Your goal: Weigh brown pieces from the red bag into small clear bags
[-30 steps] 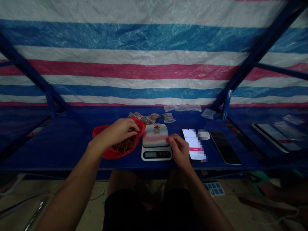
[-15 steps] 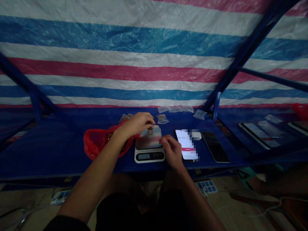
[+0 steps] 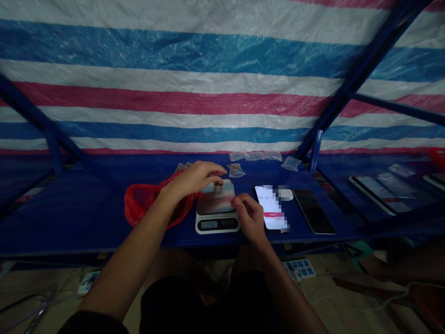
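Observation:
A white kitchen scale (image 3: 218,225) with a shiny metal plate sits on the blue table, its display lit. On the plate's far part stands a small cup (image 3: 218,186) with brownish bits in it. My left hand (image 3: 205,176) is over the cup, thumb and fingers apart, holding nothing that I can see. Beside the plate's right edge, my right hand (image 3: 249,214) has its fingers curled, with thumb and forefinger pinched together; what they hold, if anything, is too small to make out. Under my left forearm lies an open red plastic bag (image 3: 135,202) with copper-coloured small pieces inside.
Right of the scale lie a lit phone (image 3: 269,208) showing a timer, a white case (image 3: 285,194) and a dark phone (image 3: 313,211). Behind are a filled small clear bag (image 3: 236,170) and several flat clear bags (image 3: 255,156). A blue frame post (image 3: 315,153) rises at the right.
My left hand's fingers have lifted and spread away from the small cup, which stays on the scale. My right hand keeps its pinched pose. The whole view has shifted slightly.

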Available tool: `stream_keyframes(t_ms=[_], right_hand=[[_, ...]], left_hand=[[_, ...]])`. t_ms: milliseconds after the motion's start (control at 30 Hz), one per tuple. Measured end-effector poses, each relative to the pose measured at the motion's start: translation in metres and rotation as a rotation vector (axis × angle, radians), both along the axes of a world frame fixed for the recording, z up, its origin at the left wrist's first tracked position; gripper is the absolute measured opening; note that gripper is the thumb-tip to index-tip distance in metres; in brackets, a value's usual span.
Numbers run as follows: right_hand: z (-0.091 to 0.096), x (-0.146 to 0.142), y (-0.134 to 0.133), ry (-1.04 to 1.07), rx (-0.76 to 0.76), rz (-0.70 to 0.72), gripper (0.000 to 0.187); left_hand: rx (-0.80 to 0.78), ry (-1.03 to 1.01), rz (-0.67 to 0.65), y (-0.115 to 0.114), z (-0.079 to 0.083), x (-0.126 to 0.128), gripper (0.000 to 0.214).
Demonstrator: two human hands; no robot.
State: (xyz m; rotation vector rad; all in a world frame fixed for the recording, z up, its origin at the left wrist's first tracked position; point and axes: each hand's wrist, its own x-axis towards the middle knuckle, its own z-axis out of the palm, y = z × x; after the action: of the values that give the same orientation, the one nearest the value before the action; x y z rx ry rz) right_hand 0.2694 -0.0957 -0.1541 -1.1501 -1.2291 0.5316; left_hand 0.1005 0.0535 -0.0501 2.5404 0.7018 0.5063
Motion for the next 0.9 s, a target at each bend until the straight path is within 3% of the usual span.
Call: stream_keyframes(t_ms=[267, 433, 633, 900], right_hand=[[-0.003, 0.002, 0.001, 0.001, 0.010, 0.013, 0.029], [-0.003, 0.002, 0.001, -0.007, 0.010, 0.029, 0.027], [-0.002, 0.003, 0.000, -0.027, 0.012, 0.024, 0.028], [-0.001, 0.002, -0.001, -0.016, 0.009, 0.010, 0.029]], left_hand=[[-0.058, 0.153, 0.091, 0.006, -0.010, -0.049, 0.022], [-0.005, 0.413, 0.221, 0.008, -0.022, -0.076, 0.029], [0.090, 0.528, 0.260, 0.006, -0.036, -0.078, 0.051], [0.125, 0.483, 0.218, 0.010, -0.044, -0.076, 0.022]])
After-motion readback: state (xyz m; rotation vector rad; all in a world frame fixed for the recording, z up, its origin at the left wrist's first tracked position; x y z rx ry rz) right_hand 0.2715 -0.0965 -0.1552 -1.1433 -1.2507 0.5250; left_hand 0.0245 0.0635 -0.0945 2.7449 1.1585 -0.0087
